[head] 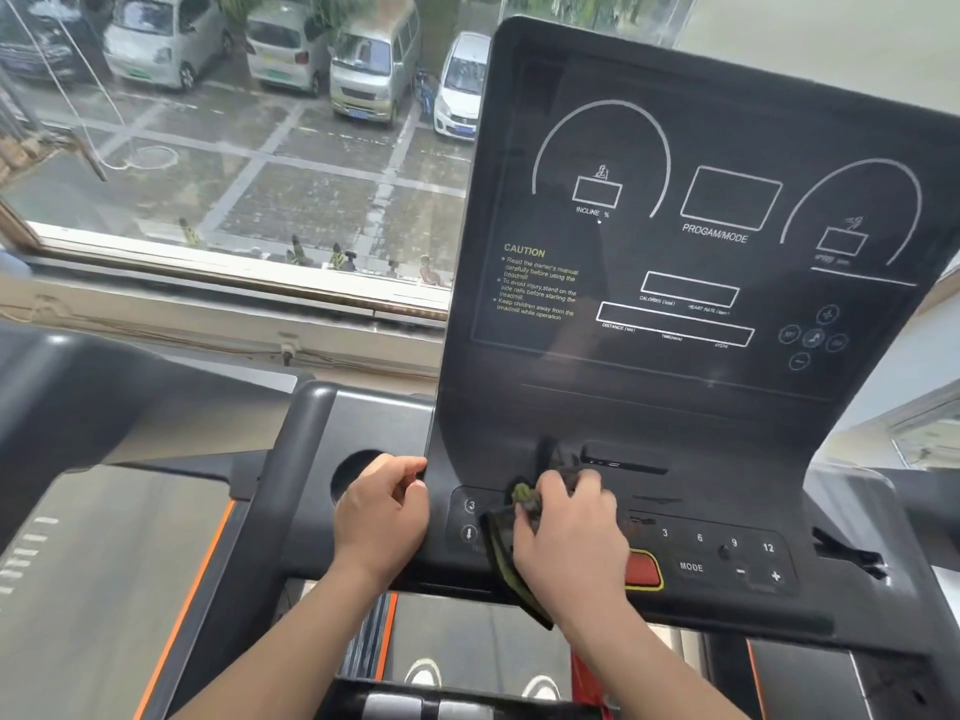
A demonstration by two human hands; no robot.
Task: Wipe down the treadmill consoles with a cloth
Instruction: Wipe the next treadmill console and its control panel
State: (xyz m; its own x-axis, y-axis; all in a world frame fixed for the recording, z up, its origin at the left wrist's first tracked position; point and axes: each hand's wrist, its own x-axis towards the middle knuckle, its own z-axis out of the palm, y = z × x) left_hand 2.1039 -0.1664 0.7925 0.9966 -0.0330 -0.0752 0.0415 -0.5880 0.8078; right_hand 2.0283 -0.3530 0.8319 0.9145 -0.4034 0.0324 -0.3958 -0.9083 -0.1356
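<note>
One cloth (503, 550) in right hand (566, 532) | left hand (382, 511) holds console (675, 407) | red button (643, 570) beside

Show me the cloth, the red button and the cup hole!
cloth (501, 549), head view, its dark hanging fold
red button (644, 570), head view, its red middle
cup hole (353, 467), head view, its dark inside

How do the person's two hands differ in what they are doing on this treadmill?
The left hand holds no cloth, while the right hand grips a dark cloth with a yellow-green edge. The left hand curls its fingers round the left edge of the console; the right hand lies over the button panel, nearer the middle. Both are on the low part of the console.
</note>
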